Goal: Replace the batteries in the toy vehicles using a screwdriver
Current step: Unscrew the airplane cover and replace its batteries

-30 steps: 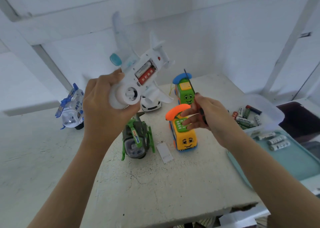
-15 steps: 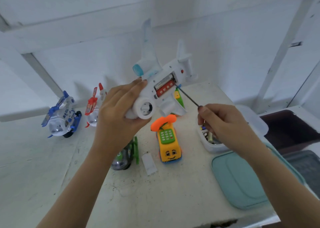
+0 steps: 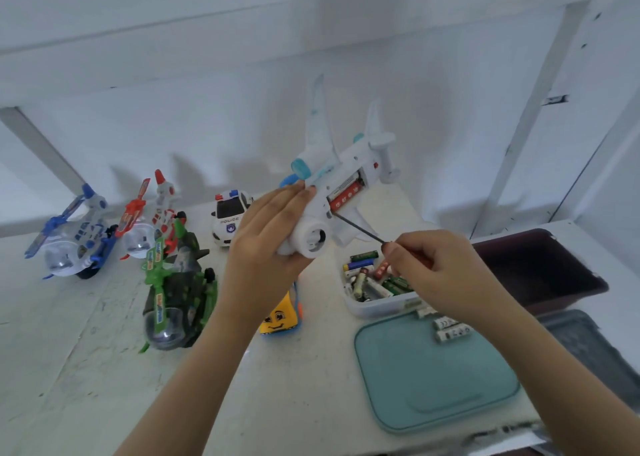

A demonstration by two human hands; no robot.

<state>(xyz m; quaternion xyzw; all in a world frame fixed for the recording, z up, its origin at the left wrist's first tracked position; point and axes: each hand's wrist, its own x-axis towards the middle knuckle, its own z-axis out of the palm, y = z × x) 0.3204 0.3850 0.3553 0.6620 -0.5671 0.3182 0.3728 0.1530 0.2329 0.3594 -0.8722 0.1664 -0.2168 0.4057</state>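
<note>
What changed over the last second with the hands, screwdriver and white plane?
The right hand, gripping the screwdriver, lifted from near the yellow toy bus and brought the tip to the lower end of the red battery in the white toy plane. The left hand kept holding the plane, compartment open, battery still in.

**A:** Which vehicle is opened?

**B:** White plastic toy aeroplane, raised above the table, underside towards the camera, nose gripped by the left hand. Its compartment is uncovered, with a red cylindrical battery seated inside.

**A:** And the tool?

**B:** Thin dark-shafted screwdriver, held in the right hand, tip at the compartment's near end.

**A:** The remainder?

**B:** Standing on the table: blue-and-white helicopter, red-and-white helicopter, green camouflage helicopter, white police car and yellow smiling bus, partly hidden. Mixed loose batteries fill a clear box, and white batteries lie on a teal lid.
</note>
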